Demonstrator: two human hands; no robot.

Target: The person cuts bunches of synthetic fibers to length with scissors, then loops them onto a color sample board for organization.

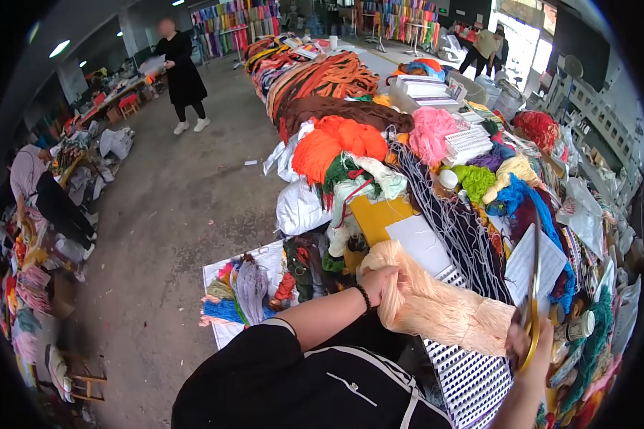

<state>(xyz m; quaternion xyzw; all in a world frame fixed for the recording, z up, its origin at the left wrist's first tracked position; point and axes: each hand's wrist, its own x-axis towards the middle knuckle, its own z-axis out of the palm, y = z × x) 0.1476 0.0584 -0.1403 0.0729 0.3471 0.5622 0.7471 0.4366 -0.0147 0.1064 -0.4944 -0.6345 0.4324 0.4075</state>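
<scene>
A thick peach yarn hank [440,307] stretches across in front of me, over a white board with rows of dark holes [472,379]. My left hand [381,284], with a dark beaded bracelet at its wrist, is closed around the hank near its left end. At the other end, my right hand [533,347] grips a pair of scissors [533,325] by its gold-coloured handles, the blades pointing up and away from me. That hand overlaps the hank's right end in this view. Close by lie a white paper sheet [418,243] and a printed sheet [535,266].
Grey-purple strands [447,207], orange yarn [340,146] and pink yarn [431,134] cover the long table. A jar [578,326] stands at right. Colour samples [247,289] lie on a white sheet at left. People [182,71] stand farther off.
</scene>
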